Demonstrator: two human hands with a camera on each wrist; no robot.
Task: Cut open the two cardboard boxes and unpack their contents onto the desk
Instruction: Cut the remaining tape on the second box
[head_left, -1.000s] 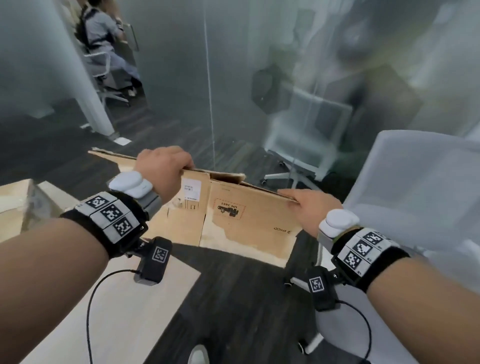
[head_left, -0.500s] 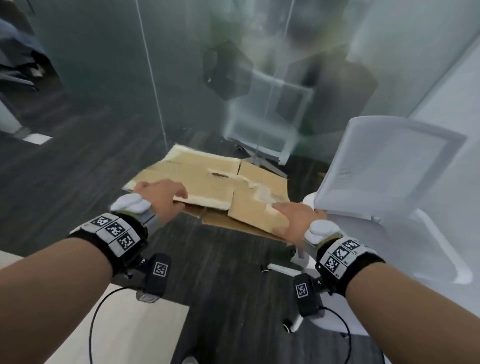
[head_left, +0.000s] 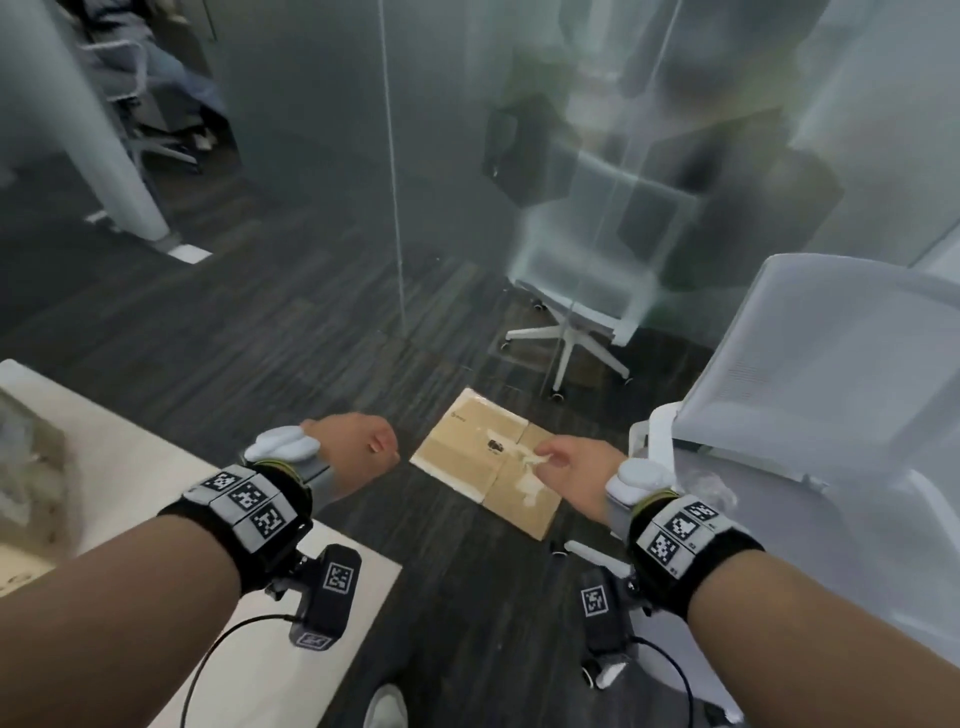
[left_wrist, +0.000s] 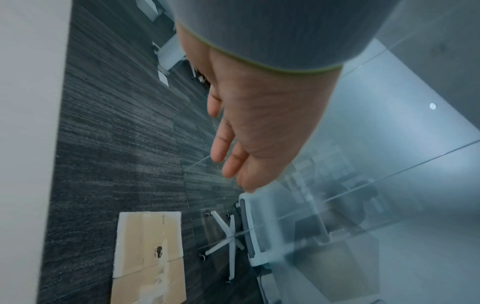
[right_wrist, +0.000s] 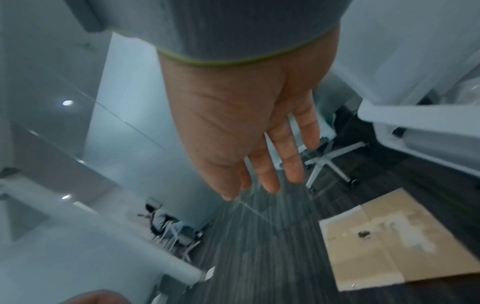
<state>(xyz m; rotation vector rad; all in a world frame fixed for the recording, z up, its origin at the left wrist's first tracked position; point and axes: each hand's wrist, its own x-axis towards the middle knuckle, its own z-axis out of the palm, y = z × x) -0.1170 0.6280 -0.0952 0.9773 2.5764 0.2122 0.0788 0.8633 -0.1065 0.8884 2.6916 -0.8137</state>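
Cardboard box (head_left: 487, 464), flattened, now lies on the dark floor (head_left: 291, 364) between the desk (head_left: 156, 499) on the left and the white chair (head_left: 810, 395) on the right; half a second ago both hands gripped it in the air. Judgement: this box is emptied and discarded. Left hand (head_left: 353, 451) and right hand (head_left: 574, 470) hover above it, apart from it, fingers loose and nearly straight, holding nothing.
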